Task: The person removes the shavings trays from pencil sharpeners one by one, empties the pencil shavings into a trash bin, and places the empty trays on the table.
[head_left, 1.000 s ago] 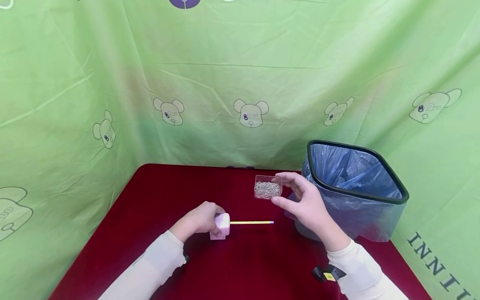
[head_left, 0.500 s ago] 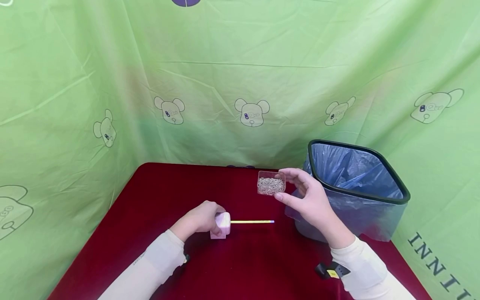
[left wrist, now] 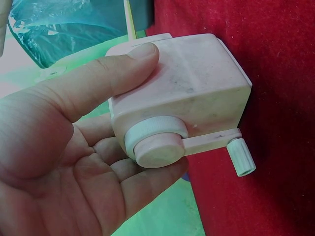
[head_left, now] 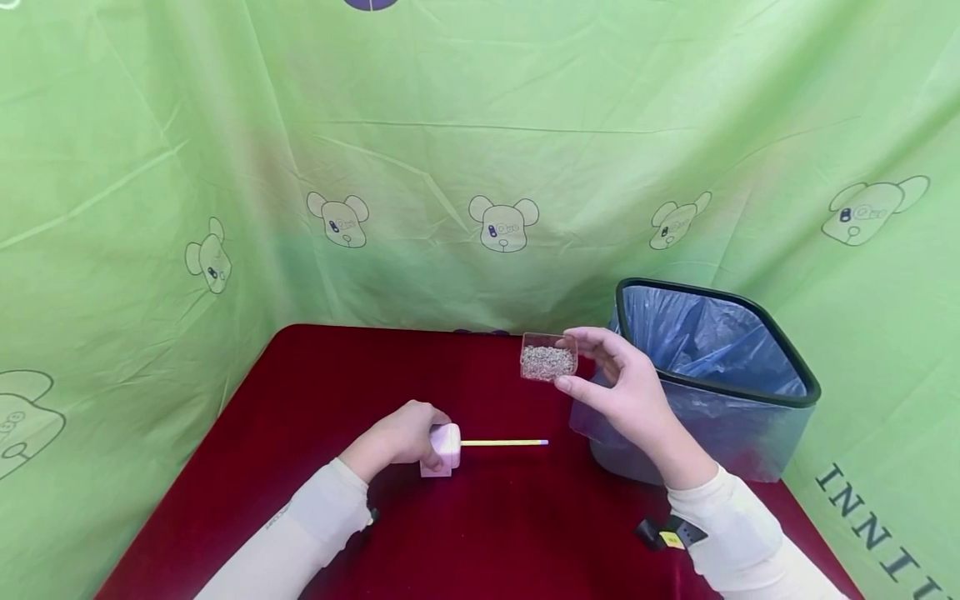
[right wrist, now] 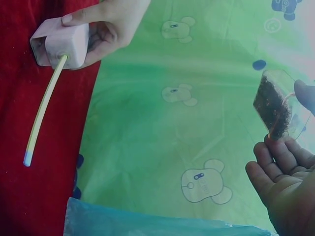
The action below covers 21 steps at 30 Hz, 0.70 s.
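Observation:
The left hand (head_left: 401, 435) grips a pale pink hand-crank pencil sharpener (head_left: 446, 447) at the table's middle. In the left wrist view, the thumb lies on top of the sharpener (left wrist: 192, 69), whose crank handle (left wrist: 241, 156) points away from the palm. A yellow pencil (head_left: 502, 442) sticks out of the sharpener's far side, its bluish end to the right. The right hand (head_left: 626, 387) pinches a small clear tray (head_left: 549, 360) holding grey shavings, raised above the table beside the bin; in the right wrist view the shavings (right wrist: 273, 105) look dark.
A black-rimmed bin (head_left: 731, 387) with a translucent bluish liner stands at the right, close beside the right hand. Dark red cloth (head_left: 300, 400) covers the table. Green curtains (head_left: 420, 275) with bear-head prints hang behind and at both sides.
The right hand has moved slightly up and to the right with the clear tray, nearer the bin. The left hand, sharpener and pencil have stayed in place.

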{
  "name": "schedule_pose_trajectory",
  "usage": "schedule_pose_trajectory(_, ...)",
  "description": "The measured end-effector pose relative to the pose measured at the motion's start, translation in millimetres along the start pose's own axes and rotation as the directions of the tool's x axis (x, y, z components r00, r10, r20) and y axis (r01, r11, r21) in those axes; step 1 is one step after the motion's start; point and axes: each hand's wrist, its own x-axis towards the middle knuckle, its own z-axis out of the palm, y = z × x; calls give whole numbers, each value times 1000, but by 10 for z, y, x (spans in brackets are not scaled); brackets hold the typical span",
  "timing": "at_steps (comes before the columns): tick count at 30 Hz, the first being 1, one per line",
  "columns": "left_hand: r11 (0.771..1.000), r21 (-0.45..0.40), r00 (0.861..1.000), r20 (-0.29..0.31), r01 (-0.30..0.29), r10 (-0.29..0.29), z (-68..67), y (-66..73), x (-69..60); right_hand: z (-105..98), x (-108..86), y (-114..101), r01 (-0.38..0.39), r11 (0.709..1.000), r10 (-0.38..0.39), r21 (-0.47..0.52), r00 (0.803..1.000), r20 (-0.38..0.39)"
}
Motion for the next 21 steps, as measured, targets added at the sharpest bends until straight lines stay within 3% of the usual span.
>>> schedule_pose_trajectory(21,1000,-20,1000,4,18,-18,-23,37,-28,-118,89,-101,-13,1000,13,-23,1000,-25)
